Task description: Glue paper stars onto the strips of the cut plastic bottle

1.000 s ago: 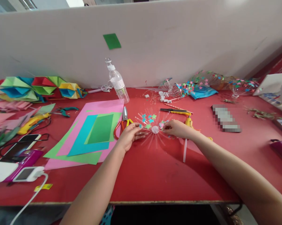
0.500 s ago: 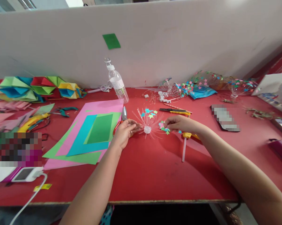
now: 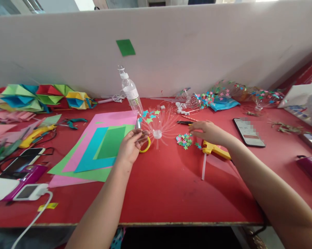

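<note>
A clear plastic bottle top (image 3: 157, 134), cut into many thin strips that fan out around its neck, is on the table in front of me. Paper stars (image 3: 149, 120) in blue and green sit on some of its strips. My left hand (image 3: 133, 142) pinches strips at its left side. Beside that hand are scissors (image 3: 145, 149) with a yellow handle, partly hidden. My right hand (image 3: 208, 131) hovers, fingers loosely stretched and apart, above a yellow glue gun (image 3: 215, 149). A small pile of coloured stars (image 3: 184, 141) lies left of the glue gun.
Coloured paper sheets (image 3: 108, 141) lie to the left. A water bottle (image 3: 131, 93) stands behind, near the white partition (image 3: 171, 48). On the right is a phone (image 3: 248, 132). Star-decorated bottle pieces (image 3: 202, 99) and a blue packet (image 3: 225, 104) lie at the back.
My right hand has lifted away from the star pile, back and to the right. The cut bottle top has tilted and shifted slightly left, still pinched by my left hand.
</note>
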### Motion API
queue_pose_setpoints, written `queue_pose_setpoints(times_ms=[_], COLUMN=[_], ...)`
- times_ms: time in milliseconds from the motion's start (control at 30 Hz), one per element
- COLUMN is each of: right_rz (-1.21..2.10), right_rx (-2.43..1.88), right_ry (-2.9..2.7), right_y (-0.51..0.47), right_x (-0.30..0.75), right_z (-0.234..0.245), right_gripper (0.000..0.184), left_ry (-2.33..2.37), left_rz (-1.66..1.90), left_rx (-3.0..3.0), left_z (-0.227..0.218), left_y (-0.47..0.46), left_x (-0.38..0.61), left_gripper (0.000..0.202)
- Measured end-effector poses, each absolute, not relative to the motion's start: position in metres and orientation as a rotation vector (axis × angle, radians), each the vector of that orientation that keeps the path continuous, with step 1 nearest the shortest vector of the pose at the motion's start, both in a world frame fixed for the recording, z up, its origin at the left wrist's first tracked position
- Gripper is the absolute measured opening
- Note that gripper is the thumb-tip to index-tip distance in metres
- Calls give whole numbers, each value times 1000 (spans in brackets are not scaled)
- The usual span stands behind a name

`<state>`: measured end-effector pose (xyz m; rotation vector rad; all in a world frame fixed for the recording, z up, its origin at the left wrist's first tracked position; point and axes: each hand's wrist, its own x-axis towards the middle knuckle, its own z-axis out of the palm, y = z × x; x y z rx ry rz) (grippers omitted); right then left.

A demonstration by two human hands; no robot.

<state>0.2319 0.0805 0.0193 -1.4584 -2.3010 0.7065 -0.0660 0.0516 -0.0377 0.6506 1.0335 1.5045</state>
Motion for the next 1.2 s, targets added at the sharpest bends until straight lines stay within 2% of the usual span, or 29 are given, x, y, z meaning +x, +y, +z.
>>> queue_pose_setpoints(times_ms=[67,167,367,533,700,867,1000,1133,1200], right_rz=[623,703,823,908,1061,1006,1008,1202,1251], right_rx=[-1497,-1536,-1533,-1519,-1467,-1455,-1392,-1337,-1342], right_ry=[-2189,-1985,-1901,-1825,-1729,-1617,-1578,-1620,-1625], right_y=[78,77,77,83,86,91,92,87,87], right_x=[228,223,218,219,219,221,223,223,225], right_z=[20,20,12,1,-12,-18,-14,-9,-8], right_gripper=[27,33,12,24,19,22,12,45,44], left_ry=[1041,1041,1066,1026,1006,997,991,988,987], left_rz=[1472,1424,1404,1429,1442,1564,1591,1589,1590], left_rx=[654,665,612,621,605,519,502,489,483], left_z=[-37,-36,-32,-33,-35,-33,-31,-31,-31], left_y=[50,47,46,47,50,55,58,57,57], left_x=[-64,-62,-59,-61,-63,-70,-74,-74,-74], left_gripper=[13,13,12,12,12,19,23,24,26])
